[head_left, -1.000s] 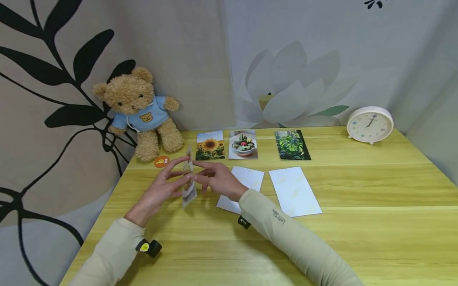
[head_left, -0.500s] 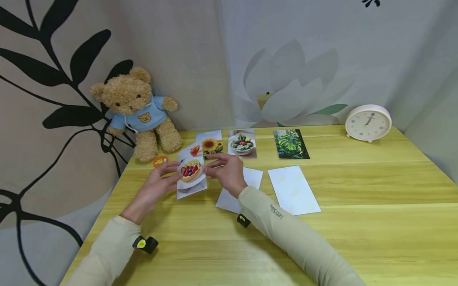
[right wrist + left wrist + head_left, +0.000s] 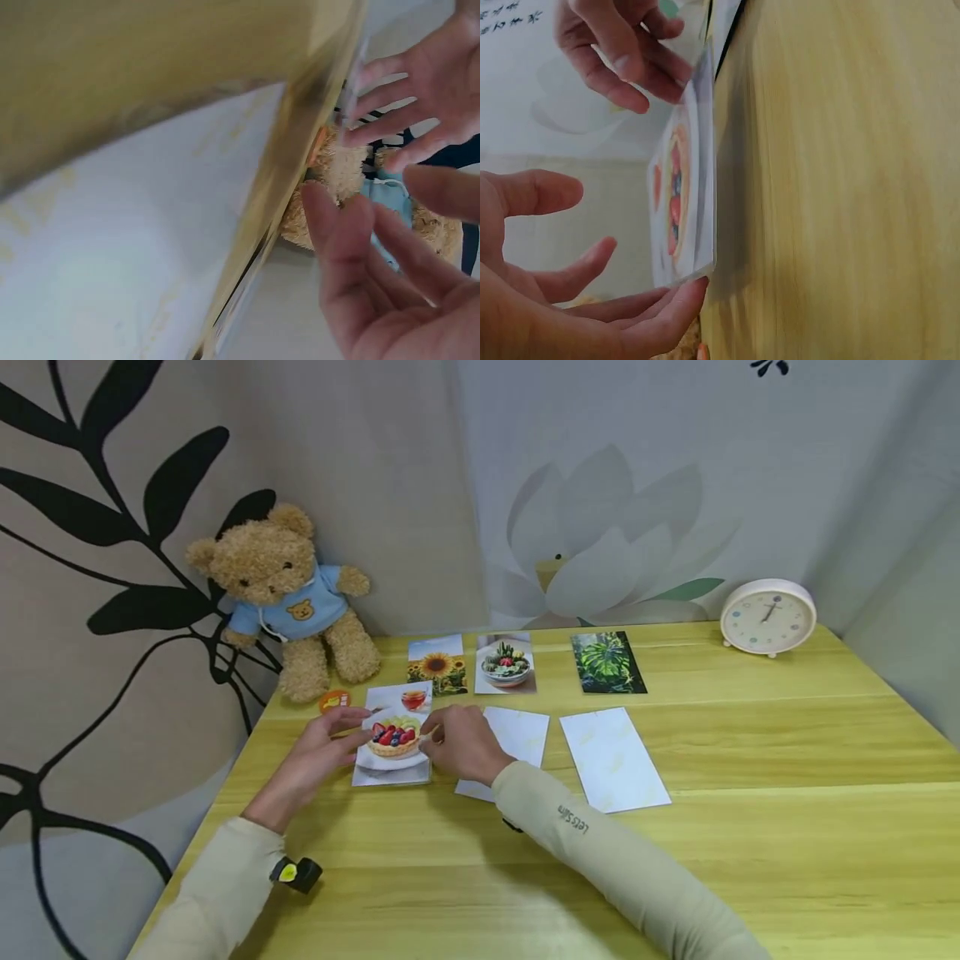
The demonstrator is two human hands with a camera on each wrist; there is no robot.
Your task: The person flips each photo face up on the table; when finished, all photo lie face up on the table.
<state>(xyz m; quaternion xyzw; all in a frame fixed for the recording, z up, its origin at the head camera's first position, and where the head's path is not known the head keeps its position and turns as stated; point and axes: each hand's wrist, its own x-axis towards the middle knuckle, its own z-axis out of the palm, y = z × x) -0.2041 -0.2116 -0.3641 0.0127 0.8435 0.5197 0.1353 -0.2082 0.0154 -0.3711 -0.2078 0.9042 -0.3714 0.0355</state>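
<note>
A glossy picture card showing a berry tart and a red drink (image 3: 395, 758) lies between my two hands on the left part of the table; its near edge looks doubled, as if layered. My left hand (image 3: 321, 750) touches its left edge with extended fingers. In the left wrist view, those fingertips (image 3: 686, 300) support the card's edge (image 3: 705, 225), while thumb and index stand apart from it. The bent fingers of my right hand (image 3: 461, 742) are at the opposite edge. The right wrist view shows these fingers (image 3: 345, 247) loosely bent, with no card between them.
Sunflower (image 3: 437, 665), succulent-bowl (image 3: 506, 663) and green-leaf (image 3: 608, 662) cards lie along the back. Two pale cards lie in front, one (image 3: 517, 735) partly under my right arm, the other (image 3: 615, 760) beside it. A teddy bear (image 3: 288, 602), orange sticker (image 3: 334, 700) and clock (image 3: 768, 617) stand or lie around.
The tart card, upright and edge-on between my hands a second ago, has turned its picture side up and come down toward the table. Both hands keep beside its edges.
</note>
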